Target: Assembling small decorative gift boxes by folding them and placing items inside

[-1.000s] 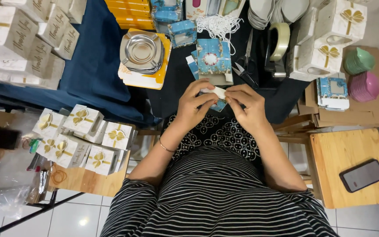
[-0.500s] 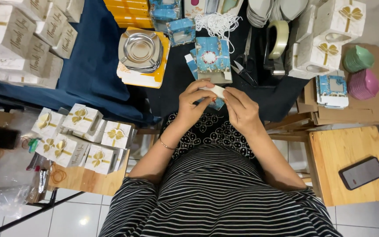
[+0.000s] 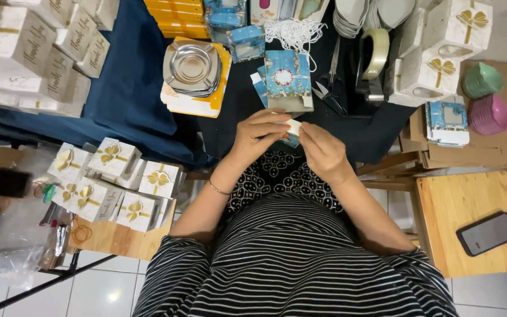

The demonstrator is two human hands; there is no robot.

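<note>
Over the dark cloth [image 3: 136, 88] on the table, 2 hands meet close to the person's body. The left hand [image 3: 259, 136] and the right hand [image 3: 319, 148] both pinch 1 small white piece [image 3: 294, 127] between their fingertips, so both are closed on it. It sits between the 2 hands, just above a bit of blue card that peeks out under them. What the white piece is, I cannot tell.

Just past the hands lies a blue patterned box [image 3: 287, 79], flat on the cloth. Beside it are small scissors [image 3: 328, 93] and a roll of tape [image 3: 374, 54]. A shiny metal ashtray [image 3: 191, 66] rests on a yellow box farther left.

Near the left arm, white gift boxes with gold bows [image 3: 112, 182] are piled on a low wooden stool. A phone [image 3: 488, 232] lies on another wooden stool by the right arm.
</note>
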